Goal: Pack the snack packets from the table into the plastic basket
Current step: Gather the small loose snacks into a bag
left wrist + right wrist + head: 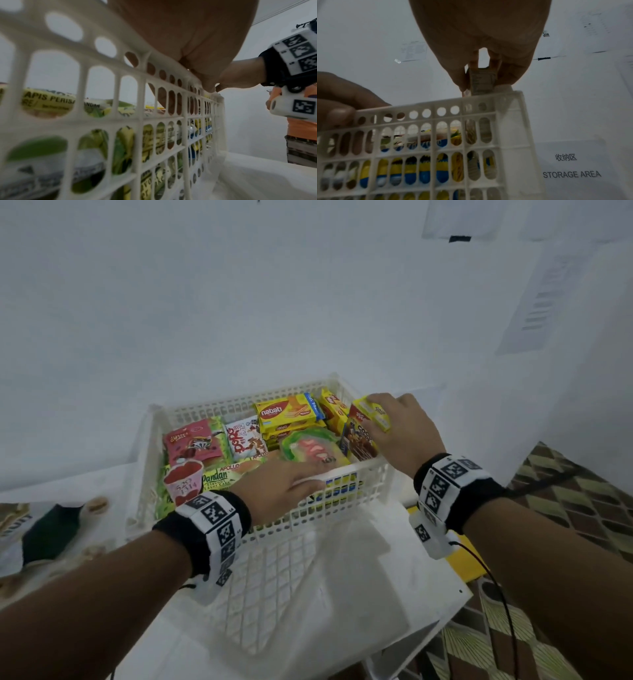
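Note:
The white plastic basket (239, 402) stands on a white table and holds several snack packets, among them yellow Nabati wafers (287, 412) and a green Pandan cake packet (219, 474). My left hand (291, 484) grips the basket's near rim, thumb outside and fingers inside; this grip (197, 75) is also seen from below against the slotted basket wall (142, 119). My right hand (397, 422) pinches the top of a small yellow and brown cereal box (368, 412). The box (482, 82) stands upright in the near right corner of the basket (508, 121), its lower part below the rim.
A large snack packet (51, 529) lies on the table at the far left, outside the basket. A pink cup-shaped packet (183, 477) leans at the basket's near left. White walls close off the back and right. Patterned floor (565, 508) lies beyond the table's right edge.

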`<move>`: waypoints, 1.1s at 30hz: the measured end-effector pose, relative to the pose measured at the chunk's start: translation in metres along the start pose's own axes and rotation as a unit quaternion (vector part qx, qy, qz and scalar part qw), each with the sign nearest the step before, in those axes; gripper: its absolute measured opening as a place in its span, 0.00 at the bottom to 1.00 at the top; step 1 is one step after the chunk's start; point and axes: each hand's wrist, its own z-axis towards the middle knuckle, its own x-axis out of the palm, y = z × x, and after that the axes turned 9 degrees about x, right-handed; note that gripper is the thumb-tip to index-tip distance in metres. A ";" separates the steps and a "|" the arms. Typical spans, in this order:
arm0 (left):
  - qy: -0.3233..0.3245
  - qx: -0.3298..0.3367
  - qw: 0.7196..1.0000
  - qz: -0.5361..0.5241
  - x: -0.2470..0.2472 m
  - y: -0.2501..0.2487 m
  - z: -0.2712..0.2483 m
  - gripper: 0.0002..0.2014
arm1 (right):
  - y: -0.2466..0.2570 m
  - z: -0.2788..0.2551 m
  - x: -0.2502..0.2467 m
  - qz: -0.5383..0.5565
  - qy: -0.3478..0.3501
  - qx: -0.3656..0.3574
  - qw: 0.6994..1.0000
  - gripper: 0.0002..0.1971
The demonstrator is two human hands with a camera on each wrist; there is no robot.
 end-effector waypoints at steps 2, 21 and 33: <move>0.000 -0.003 1.000 -0.007 0.000 0.003 0.001 0.21 | -0.002 0.002 0.004 -0.026 0.019 0.009 0.999 0.21; -0.013 -0.004 0.999 -0.050 0.004 0.012 0.006 0.19 | 0.008 0.007 0.024 -0.156 0.078 0.068 0.982 0.19; -0.023 -0.002 0.999 -0.041 0.006 0.012 0.006 0.19 | 0.004 0.002 0.031 -0.095 0.047 0.079 0.991 0.22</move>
